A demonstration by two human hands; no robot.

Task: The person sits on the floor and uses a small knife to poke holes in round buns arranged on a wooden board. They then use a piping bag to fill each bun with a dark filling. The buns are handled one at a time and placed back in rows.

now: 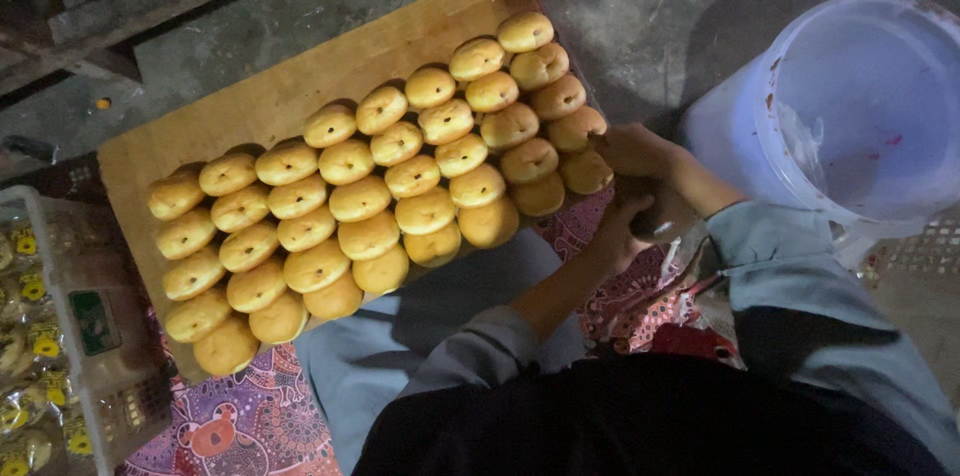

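Both hands, left hand (pixel 612 231) and right hand (pixel 640 151), cup a dark object (pixel 658 218) just beside the buns (pixel 585 173); an elbow nudge could topple the board (pixel 250 106).

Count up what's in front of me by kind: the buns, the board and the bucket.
golden buns: 40, in 5 rows of 8
wooden board: 1
white bucket: 1
Total: 42
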